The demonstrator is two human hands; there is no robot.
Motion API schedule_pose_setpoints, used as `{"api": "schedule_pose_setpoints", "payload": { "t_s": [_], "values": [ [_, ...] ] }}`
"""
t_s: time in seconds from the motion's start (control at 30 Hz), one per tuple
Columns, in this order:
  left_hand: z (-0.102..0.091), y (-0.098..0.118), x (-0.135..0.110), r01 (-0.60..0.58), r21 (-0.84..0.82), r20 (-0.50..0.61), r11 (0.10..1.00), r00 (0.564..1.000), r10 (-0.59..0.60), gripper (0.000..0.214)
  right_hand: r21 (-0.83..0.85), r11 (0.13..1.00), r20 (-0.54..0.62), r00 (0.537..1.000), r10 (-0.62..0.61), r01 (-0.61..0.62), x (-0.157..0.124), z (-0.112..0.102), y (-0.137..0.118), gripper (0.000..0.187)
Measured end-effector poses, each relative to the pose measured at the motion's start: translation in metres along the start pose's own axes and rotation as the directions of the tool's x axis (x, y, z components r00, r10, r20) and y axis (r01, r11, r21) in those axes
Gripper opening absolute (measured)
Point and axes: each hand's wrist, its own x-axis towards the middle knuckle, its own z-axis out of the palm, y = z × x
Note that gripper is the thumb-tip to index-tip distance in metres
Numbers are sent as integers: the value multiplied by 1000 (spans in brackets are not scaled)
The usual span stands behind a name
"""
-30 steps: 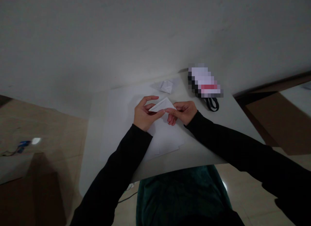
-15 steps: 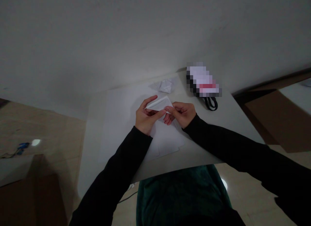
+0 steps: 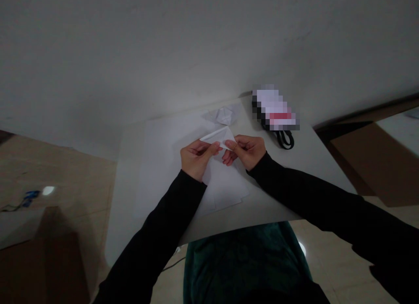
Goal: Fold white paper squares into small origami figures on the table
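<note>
Both my hands hold a small folded white paper piece (image 3: 220, 136) just above a white table (image 3: 131, 164). My left hand (image 3: 195, 158) pinches its near left edge with thumb and curled fingers. My right hand (image 3: 248, 150) pinches its right end between thumb and forefinger. Flat white paper sheets (image 3: 170, 155) lie under my hands. A finished folded paper shape (image 3: 224, 115) rests farther back on the table.
A blurred-out object with a black strap (image 3: 276, 116) lies at the table's back right. A white wall rises behind the table. Brown furniture (image 3: 369, 160) stands to the right, tiled floor to the left. A dark green cloth (image 3: 242, 264) covers my lap.
My left fingers have curled in from stretched to a closed pinch on the paper. The folded piece has tilted and shifted slightly right.
</note>
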Motion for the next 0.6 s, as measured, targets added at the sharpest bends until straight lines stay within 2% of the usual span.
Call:
{"api": "schedule_pose_setpoints", "payload": {
  "t_s": [0.07,0.2,0.43,0.6],
  "values": [
    [0,-2,1,-3,-69,-19,998,1000,2,25,0,1000,5,1000,0,0,0,-1,0,41],
    [-1,-5,1,64,-145,-32,987,997,-69,41,-21,1000,18,1000,3,-2,0,-2,2,42],
    [-1,-3,1,58,-165,-56,984,996,-68,38,-29,1000,3,1000,-12,12,0,-1,-1,42],
    [-2,-2,0,29,-106,-91,994,995,-38,34,-2,1000,18,1000,-5,5,0,0,-2,42]
  ]
}}
